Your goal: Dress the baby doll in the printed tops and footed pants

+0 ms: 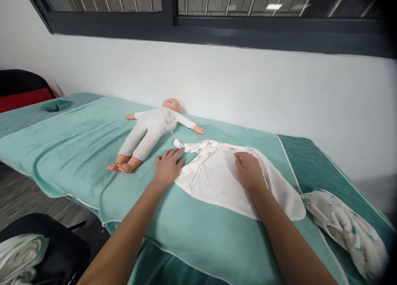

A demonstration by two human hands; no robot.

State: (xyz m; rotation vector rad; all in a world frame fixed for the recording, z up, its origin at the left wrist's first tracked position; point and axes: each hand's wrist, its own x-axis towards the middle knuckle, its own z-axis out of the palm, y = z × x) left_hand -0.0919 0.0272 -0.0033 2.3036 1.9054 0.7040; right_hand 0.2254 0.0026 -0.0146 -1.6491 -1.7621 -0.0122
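A white baby garment (217,181) with a small printed pattern along its upper edge lies spread on the green cover. A small label (232,149) shows near its top. My left hand (169,166) rests at the garment's left edge, fingers spread, thumb touching the fabric. On the garment below the label, my right hand (249,169) has its fingers curled in on the fabric; their tips are partly hidden. Beyond my left hand, a baby doll (151,128) in a white body suit lies on its back, arms stretched out and feet towards me.
The green cover (71,148) drapes over a padded bed against a white wall (232,86). A bunched patterned cloth (347,231) lies at the right. Folded cloths (20,252) sit on a black chair (56,239) at lower left. Above runs a dark window frame (201,33).
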